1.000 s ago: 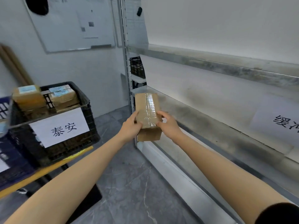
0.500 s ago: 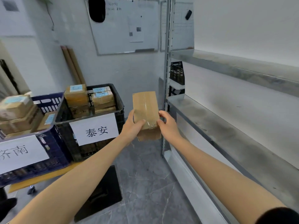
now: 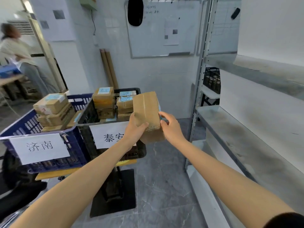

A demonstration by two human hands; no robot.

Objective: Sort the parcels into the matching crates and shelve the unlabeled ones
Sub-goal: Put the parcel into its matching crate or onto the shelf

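I hold a brown taped cardboard parcel in the air with both hands. My left hand grips its left side and my right hand grips its right side, where a sliver of blue label shows. The parcel hangs over the near right corner of a black crate with a white sign, which holds several labelled parcels. To the left stands a blue crate with its own sign and stacked parcels. The metal shelf is on the right.
Both crates sit on a yellow-edged table with a black base. A shelf upright stands just right of the parcel. A second black crate sits behind the shelving. A person stands far left. A whiteboard hangs on the back wall.
My view and both hands swung left, away from the shelf. The parcel moved from the shelf edge to over the black crate and tilted, showing a label edge.
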